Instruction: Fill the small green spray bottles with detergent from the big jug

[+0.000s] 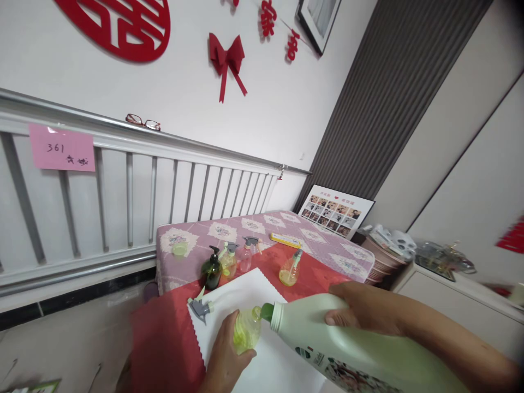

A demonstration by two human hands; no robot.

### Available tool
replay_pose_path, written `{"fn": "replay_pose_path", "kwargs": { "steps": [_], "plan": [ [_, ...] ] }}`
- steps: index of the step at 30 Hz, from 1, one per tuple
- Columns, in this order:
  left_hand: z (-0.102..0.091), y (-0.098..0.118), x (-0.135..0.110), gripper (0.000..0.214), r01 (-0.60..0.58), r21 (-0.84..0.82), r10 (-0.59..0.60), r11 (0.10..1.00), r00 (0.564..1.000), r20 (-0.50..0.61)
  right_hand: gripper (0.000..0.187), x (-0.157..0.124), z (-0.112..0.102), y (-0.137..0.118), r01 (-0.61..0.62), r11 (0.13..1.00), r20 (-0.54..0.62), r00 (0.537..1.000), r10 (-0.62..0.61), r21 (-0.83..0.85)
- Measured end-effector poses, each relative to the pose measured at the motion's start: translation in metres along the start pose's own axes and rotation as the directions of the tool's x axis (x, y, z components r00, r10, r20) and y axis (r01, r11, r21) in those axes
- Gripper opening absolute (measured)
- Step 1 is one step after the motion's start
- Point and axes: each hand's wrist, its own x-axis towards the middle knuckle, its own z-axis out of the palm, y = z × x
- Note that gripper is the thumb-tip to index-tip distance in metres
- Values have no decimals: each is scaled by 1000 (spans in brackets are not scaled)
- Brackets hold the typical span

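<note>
My left hand [227, 349] is wrapped round a small yellow-green translucent spray bottle [247, 330] with its top off, tilted to the right. In my right hand [354, 308] is a large pale green detergent jug [327, 344], tipped so that its dark green spout [267, 311] meets or nearly meets the small bottle's mouth. Whether liquid is flowing I cannot tell. A grey spray nozzle [200, 309] lies on the white board [278, 363], left of my left hand. Behind stand a dark green pump bottle [212, 270], a yellowish spray bottle [228, 263] and a pink spray bottle [245, 258].
Another spray bottle [289, 271] with yellow liquid stands on the red cloth [164, 333]. A yellow box [285, 240] and a small pale green dish [179, 249] rest on the patterned tablecloth [254, 225]. Glasses [143, 122] sit on the radiator ledge. A photo board [333, 210] leans behind.
</note>
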Motion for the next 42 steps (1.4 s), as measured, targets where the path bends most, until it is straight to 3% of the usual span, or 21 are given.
{"fn": "replay_pose_path", "kwargs": {
  "steps": [42],
  "plan": [
    [-3, 4, -2, 94, -3, 39, 3, 999, 1000, -12, 45, -8, -5, -14, -69, 998, 36, 997, 68, 10]
  ]
}}
